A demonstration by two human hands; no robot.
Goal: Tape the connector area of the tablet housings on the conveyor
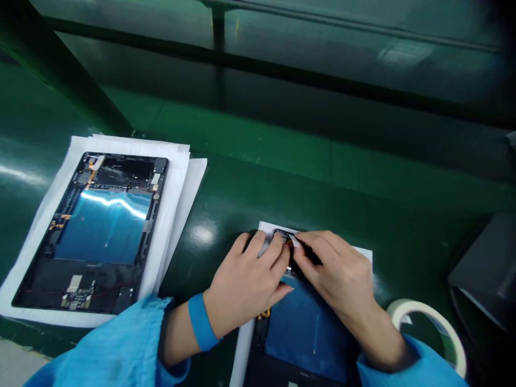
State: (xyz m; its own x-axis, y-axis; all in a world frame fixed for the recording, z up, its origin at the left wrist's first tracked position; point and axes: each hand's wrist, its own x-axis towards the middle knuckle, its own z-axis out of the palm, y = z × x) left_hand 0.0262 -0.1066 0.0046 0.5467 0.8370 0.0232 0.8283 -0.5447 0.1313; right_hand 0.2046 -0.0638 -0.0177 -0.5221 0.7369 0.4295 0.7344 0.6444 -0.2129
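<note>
An opened tablet with a blue battery area lies on white paper in front of me, partly covered by my hands and forearms. My right hand pinches a small whitish strip at the tablet's upper end. Bent fingers of my left hand rest on the same upper end, spread, with the thumb apart over the battery area. What lies under those fingertips is hidden. To the left, a second opened tablet shows its blue battery, orange flex cables and a small circuit board.
White sheets lie beneath the left tablet on the green table. A roll of cream tape sits right of my right wrist. A dark box-like object stands at the far right. A green bar slants down at upper left.
</note>
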